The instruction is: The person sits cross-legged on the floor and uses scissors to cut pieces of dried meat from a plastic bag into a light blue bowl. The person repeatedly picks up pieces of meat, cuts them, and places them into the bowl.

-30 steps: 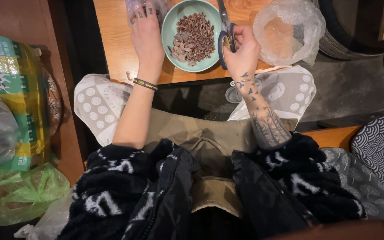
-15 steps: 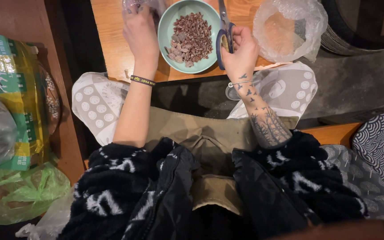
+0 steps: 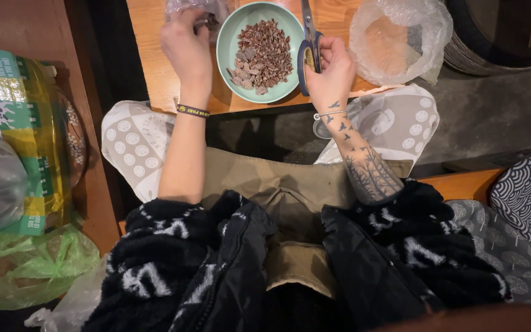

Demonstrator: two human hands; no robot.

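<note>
While blue-handled scissors (image 3: 307, 46) are gripped by the right hand (image 3: 330, 74) at the teal bowl's (image 3: 232, 74) three o'clock, a clear bag (image 3: 195, 9) is pinched by the left hand (image 3: 185, 43) at ten o'clock, where chopped pieces (image 3: 262, 58) could be scattered by a slip.

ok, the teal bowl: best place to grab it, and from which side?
Probably the bowl's near-left rim, coming from the person's side with the left hand. That arc is bare. The right hand and scissors crowd the right rim, and a clear bag sits beyond.

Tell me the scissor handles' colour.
Blue scissor handles, gripped in the right hand; head view shows it.
</note>
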